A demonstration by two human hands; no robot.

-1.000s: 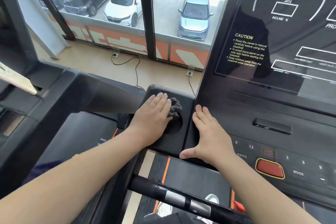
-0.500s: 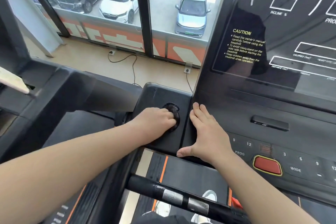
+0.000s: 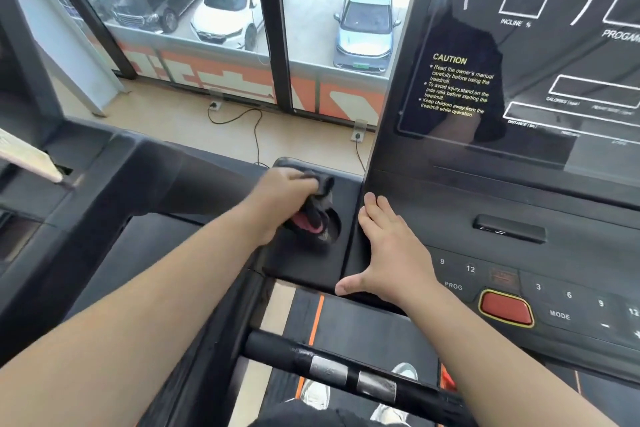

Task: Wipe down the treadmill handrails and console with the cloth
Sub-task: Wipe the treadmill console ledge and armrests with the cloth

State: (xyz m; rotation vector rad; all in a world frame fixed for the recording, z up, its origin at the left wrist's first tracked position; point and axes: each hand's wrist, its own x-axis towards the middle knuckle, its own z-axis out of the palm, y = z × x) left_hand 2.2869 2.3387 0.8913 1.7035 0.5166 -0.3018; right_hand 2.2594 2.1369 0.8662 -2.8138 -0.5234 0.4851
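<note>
Cloth [image 3: 317,215] of dark fabric, with a pink patch showing among its lower folds, is bunched in the left hand [image 3: 284,198], whose fingers curl round it over the round cup recess [image 3: 335,227] in the black side tray [image 3: 304,265] at the left of the console [image 3: 519,191] — this spot is blurred, so whether the cloth's hanging end touches the recess cannot be told. The right hand [image 3: 391,253] lies flat with straight fingers held together and the thumb spread out toward the tray, its palm pressing on the console's left edge just beside the seam between console and tray. Printed keys marked 9, 12 and PROG sit by that wrist, and a red button [image 3: 505,307] with a yellow rim lies just to its right. Above, the glossy display panel [image 3: 519,80] carries a yellow CAUTION notice. A black handrail [image 3: 277,352] with two silver plates [image 3: 329,371] crosses below both forearms, and light shoes [image 3: 313,395] stand on the belt under it — beyond the window, parked cars [image 3: 225,11] and a cable [image 3: 256,128] on the floor
</note>
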